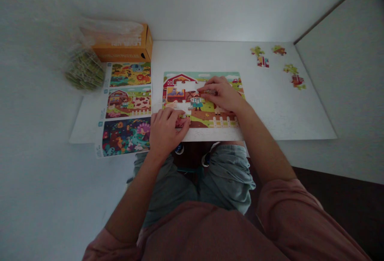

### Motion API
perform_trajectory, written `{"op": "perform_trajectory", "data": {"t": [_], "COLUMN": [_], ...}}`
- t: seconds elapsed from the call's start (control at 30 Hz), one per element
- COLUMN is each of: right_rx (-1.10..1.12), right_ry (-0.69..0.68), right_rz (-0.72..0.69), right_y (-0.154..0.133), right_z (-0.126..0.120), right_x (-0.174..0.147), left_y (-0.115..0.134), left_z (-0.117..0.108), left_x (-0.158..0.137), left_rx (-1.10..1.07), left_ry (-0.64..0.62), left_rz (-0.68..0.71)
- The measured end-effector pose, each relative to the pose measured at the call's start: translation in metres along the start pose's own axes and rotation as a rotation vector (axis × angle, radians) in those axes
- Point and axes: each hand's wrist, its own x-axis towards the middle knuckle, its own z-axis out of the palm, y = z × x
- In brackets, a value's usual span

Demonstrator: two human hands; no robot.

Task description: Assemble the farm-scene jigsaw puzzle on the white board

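A farm-scene jigsaw puzzle [207,123], mostly joined, lies before me with white gaps in the barn area and at its left. My right hand [222,93] reaches over its upper middle. Thumb and fingertips come close together at a puzzle piece by the farmer's head, beside the upper gap; the fingers partly cover it. Resting on the lower left corner is my left hand [168,127], its thumb apart from the fingers, covering part of the pink pig. No piece shows in its grasp.
Several loose puzzle pieces [264,61] lie at the right of the white table [279,113]. A picture sheet [129,103] with three scenes lies at the left. Behind it stand an orange puzzle box [126,55] and a clear plastic bag [84,69] with greenish contents.
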Motion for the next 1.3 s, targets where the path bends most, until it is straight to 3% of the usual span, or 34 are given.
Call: {"op": "perform_trajectory", "data": {"t": [0.37,0.97,1.3], "right_rx": [0.044,0.025,-0.023], "right_ry": [-0.052,-0.055,-0.029], "right_rz": [0.03,0.104,0.041], "right_y": [0.002,-0.002,0.001], "right_z": [-0.004,-0.007,-0.008], "right_x": [-0.001,-0.003,-0.006], "left_y": [0.01,0.015,0.016], "left_z": [-0.009,0.004,0.004], "left_x": [0.01,0.027,0.025], "left_rx": [0.082,-0.029,-0.027], "left_ry": [-0.087,-0.035,-0.012], "left_rz": [0.15,0.155,0.146]}}
